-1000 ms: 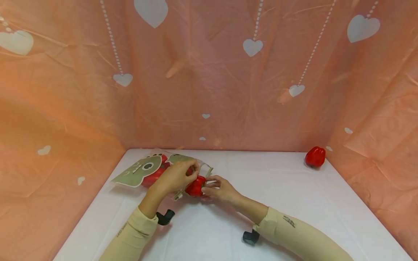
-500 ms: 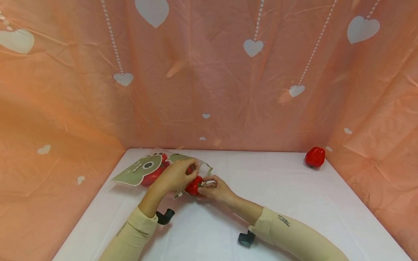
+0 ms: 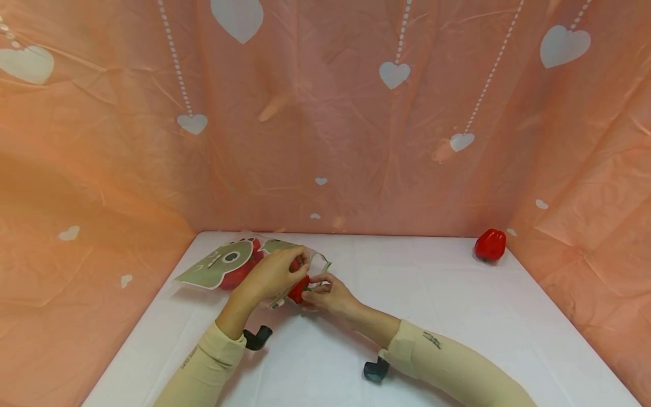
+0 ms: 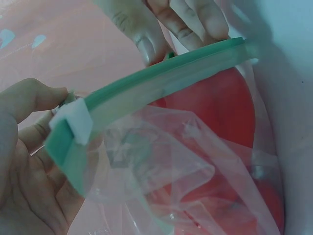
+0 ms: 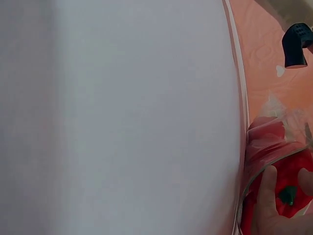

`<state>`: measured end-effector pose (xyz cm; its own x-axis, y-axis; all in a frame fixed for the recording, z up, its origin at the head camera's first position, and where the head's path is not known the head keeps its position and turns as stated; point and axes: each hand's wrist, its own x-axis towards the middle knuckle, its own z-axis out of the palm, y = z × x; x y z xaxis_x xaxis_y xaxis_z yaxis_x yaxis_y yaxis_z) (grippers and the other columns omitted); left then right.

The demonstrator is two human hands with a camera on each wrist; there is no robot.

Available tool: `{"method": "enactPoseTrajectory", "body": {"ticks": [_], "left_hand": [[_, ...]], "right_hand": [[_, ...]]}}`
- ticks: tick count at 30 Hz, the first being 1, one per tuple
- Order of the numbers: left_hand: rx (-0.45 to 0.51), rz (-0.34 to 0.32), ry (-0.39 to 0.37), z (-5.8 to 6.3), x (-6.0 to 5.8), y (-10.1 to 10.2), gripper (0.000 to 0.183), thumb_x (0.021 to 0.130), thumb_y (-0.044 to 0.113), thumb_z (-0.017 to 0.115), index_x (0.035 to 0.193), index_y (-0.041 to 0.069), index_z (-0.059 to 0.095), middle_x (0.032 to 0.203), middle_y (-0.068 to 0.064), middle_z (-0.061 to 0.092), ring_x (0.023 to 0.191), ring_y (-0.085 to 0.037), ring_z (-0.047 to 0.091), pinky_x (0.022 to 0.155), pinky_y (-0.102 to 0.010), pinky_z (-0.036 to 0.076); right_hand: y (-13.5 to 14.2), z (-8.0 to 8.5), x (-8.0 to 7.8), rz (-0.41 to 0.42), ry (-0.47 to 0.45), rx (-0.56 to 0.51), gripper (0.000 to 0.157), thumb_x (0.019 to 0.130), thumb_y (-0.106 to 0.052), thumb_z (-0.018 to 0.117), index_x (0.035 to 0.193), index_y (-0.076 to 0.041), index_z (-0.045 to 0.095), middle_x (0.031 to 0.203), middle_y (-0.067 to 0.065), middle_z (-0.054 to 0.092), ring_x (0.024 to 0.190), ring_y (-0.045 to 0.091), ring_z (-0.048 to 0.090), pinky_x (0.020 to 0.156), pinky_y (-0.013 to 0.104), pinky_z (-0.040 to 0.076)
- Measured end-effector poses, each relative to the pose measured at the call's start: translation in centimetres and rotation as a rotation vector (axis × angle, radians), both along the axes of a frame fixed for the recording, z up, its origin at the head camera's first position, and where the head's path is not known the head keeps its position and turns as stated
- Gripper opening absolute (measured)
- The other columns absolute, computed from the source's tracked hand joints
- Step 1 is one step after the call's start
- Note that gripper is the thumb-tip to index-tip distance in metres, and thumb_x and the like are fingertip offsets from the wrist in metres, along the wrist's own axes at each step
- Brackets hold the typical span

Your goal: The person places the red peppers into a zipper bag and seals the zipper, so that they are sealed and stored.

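A clear zip bag with a green monster print lies at the left back of the table, red peppers showing inside. My left hand pinches the edge of its mouth; the left wrist view shows the thumb and finger beside the white slider on the green zip strip. My right hand grips a red bell pepper by its stem end, with the pepper partly inside the mouth. In the right wrist view its green stem shows between finger and thumb, and the bag's rim crosses the pepper.
Another red bell pepper stands at the back right corner of the white table. Orange curtains with hearts enclose the back and sides. A dark camera mount hangs under each wrist.
My right hand has moved left, pushing the bell pepper deeper into the bag's mouth, so less of it shows. The left hand and the far pepper have stayed in place.
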<state>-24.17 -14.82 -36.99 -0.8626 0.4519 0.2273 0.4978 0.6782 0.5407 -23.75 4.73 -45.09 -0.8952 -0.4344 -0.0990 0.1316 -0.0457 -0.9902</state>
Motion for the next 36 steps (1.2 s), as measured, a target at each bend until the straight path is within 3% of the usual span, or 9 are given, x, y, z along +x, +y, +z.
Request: {"method": "enactPoseTrajectory", "body": {"ticks": [19, 31, 36], "left_hand": [[0.005, 0.003, -0.023, -0.1, 0.0, 0.0, 0.006, 0.102, 0.016, 0.07, 0.105, 0.015, 0.066, 0.09, 0.005, 0.069, 0.081, -0.011, 0.064, 0.076, -0.034, 0.054], [-0.017, 0.012, -0.012, -0.2, 0.1, 0.0, 0.005, 0.102, 0.015, 0.071, 0.103, 0.017, 0.066, 0.091, 0.007, 0.069, 0.08, -0.01, 0.062, 0.078, -0.034, 0.052], [-0.025, 0.015, -0.008, -0.2, 0.0, 0.0, 0.007, 0.101, 0.014, 0.071, 0.1, 0.018, 0.065, 0.09, 0.007, 0.068, 0.08, -0.01, 0.061, 0.078, -0.034, 0.052]], "right_hand": [[-1.0, 0.0, -0.6, 0.001, 0.014, 0.107, 0.048, 0.098, -0.004, 0.073, 0.135, 0.009, 0.045, 0.118, 0.028, 0.073, 0.095, 0.032, 0.079, 0.09, 0.037, 0.062], [1.5, 0.0, -0.9, 0.033, 0.023, 0.102, 0.047, 0.097, 0.005, 0.069, 0.139, 0.017, 0.051, 0.12, 0.027, 0.071, 0.098, 0.026, 0.076, 0.092, 0.042, 0.062], [3.0, 0.8, -0.7, 0.033, 0.078, 0.187, 0.046, 0.096, 0.001, 0.073, 0.136, 0.014, 0.055, 0.116, 0.022, 0.072, 0.099, 0.026, 0.076, 0.091, 0.041, 0.062]]}}
